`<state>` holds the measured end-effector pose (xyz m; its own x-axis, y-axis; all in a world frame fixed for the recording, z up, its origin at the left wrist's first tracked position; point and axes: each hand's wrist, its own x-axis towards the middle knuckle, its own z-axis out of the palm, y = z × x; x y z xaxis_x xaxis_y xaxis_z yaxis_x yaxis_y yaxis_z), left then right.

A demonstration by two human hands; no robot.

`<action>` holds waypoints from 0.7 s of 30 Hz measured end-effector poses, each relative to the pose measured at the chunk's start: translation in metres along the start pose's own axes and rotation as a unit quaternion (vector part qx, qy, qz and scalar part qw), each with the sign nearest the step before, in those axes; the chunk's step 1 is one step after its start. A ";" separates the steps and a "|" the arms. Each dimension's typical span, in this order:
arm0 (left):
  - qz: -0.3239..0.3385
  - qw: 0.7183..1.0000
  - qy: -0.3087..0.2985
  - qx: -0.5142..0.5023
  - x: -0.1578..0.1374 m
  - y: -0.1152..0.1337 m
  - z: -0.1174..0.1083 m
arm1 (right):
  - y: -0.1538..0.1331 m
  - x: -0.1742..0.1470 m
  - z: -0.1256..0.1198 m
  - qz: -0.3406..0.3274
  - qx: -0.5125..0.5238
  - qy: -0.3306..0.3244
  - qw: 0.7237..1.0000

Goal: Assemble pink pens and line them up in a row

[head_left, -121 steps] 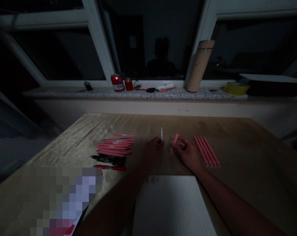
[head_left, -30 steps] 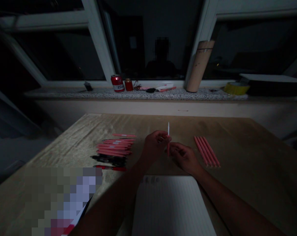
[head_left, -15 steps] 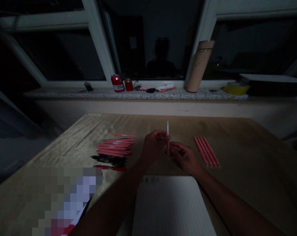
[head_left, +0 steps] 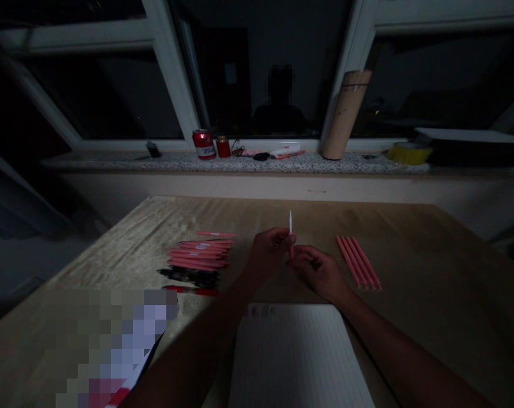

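Observation:
Above the table, a pen (head_left: 291,222) stands upright with a slim white refill pointing up and a pink barrel below. My left hand (head_left: 268,249) pinches it between thumb and fingers, just under the white part. The fingers of my right hand (head_left: 320,272) close around the lower end of the pink barrel, which they partly hide. To the left lies a pile of pink pens (head_left: 199,255), with one pink pen (head_left: 215,233) apart behind it. On the right, several pink pens (head_left: 357,262) lie side by side in a slanted row.
Black pens (head_left: 191,276) and a red pen (head_left: 197,291) lie in front of the pink pile. A lined notebook (head_left: 299,357) rests between my forearms. The windowsill (head_left: 175,162) holds a red can (head_left: 204,144), a small jar (head_left: 223,147), a cardboard tube (head_left: 345,116) and yellow tape (head_left: 408,153).
My right fingers have closed in on the lower end of the barrel, so less of it shows. My left hand and the pen have barely moved.

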<state>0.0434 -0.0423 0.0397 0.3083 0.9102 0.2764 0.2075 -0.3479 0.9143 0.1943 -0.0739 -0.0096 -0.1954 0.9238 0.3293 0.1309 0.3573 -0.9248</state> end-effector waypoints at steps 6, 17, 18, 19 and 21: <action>-0.023 0.999 0.025 -0.002 0.000 0.004 0.002 | -0.002 0.001 0.001 -0.003 -0.031 0.019 0.999; -0.028 0.999 0.046 -0.005 0.000 -0.003 0.002 | -0.003 0.002 0.002 -0.010 -0.039 0.031 0.999; -0.028 0.999 0.044 -0.010 0.000 -0.003 0.002 | -0.003 0.002 0.002 -0.012 -0.041 0.030 0.999; -0.027 0.999 0.042 -0.015 0.000 -0.003 0.002 | -0.003 0.002 0.002 -0.013 -0.043 0.029 0.999; -0.026 0.999 0.038 -0.025 0.000 -0.003 0.001 | -0.003 0.002 0.001 -0.012 -0.047 0.029 0.998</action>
<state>0.0441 -0.0412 0.0367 0.2265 0.9418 0.2482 0.1751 -0.2901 0.9408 0.1925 -0.0738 -0.0063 -0.1433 0.9205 0.3635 0.2173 0.3876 -0.8958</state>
